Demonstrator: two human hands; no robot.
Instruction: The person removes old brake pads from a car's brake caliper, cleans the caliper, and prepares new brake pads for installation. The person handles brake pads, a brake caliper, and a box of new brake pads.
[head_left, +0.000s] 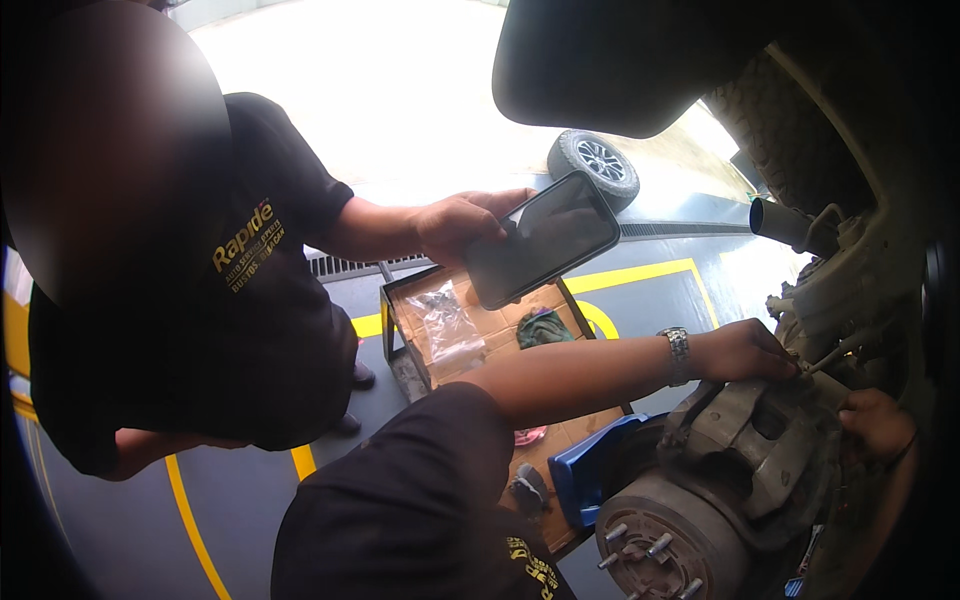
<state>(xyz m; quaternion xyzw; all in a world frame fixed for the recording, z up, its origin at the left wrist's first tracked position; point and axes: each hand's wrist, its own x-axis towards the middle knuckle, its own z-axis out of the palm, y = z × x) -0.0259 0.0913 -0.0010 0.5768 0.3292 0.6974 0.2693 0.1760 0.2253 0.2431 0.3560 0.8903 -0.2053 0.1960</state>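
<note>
A rusty brake caliper is mounted over the brake disc and hub, whose wheel studs stick out bare. My left hand, with a metal-band watch on the wrist, reaches over the caliper's top. Its fingers are pinched together beside a thin line or rod behind the caliper; what they hold is hidden. On the far right side of the caliper is my right hand, fingers bent against its back edge, with their tips partly hidden. At the left, a co-worker's hand holds a smartphone with a dark screen.
A cardboard-topped cart carries a clear plastic bag, a dark green rag, a grey glove and a blue tray. The co-worker stands close on the left. A removed wheel lies beyond. The vehicle's wheel arch hangs overhead.
</note>
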